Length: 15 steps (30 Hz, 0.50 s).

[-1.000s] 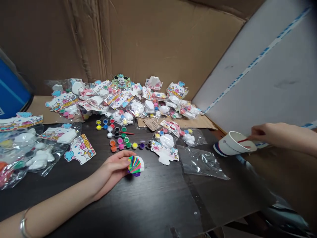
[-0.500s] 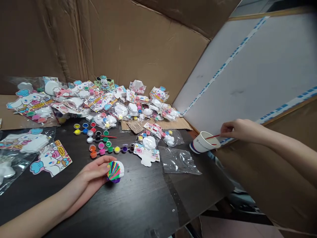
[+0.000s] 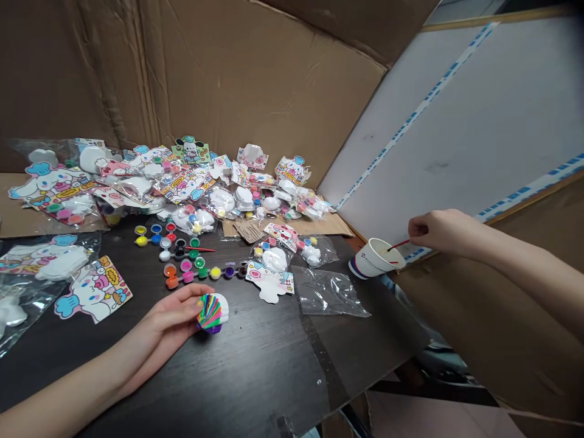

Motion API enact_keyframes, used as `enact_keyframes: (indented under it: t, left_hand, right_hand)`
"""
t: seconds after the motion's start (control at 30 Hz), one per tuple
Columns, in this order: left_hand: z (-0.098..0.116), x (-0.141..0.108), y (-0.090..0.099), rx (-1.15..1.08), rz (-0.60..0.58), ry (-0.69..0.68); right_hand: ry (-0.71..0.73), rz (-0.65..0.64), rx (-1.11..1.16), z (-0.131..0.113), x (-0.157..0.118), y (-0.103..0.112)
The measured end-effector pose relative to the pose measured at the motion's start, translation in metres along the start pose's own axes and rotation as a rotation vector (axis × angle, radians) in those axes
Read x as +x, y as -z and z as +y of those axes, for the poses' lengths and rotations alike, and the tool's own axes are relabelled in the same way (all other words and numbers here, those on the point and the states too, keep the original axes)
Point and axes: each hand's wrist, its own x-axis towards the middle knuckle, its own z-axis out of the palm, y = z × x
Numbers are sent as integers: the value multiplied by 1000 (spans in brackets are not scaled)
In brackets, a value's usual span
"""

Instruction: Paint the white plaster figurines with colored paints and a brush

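At the near left of the table (image 3: 260,371), your left hand (image 3: 166,322) cradled a striped painted figure (image 3: 212,313) in curled fingers, steadying it. At right, your right fingers (image 3: 422,226) pinched a red paintbrush (image 3: 398,245) inside a tilted paper cup (image 3: 371,258), its mouth turned toward that hand for access.

Probably two paintbrushes (image 3: 199,249), one paper cup (image 3: 375,258)
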Motion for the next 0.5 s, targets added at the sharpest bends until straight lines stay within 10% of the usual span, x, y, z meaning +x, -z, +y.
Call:
enact_keyframes:
  t: [0.5]
  left_hand:
    - [-3, 0, 5, -11, -1, 7]
  right_hand:
    - [63, -43, -39, -1, 1, -7]
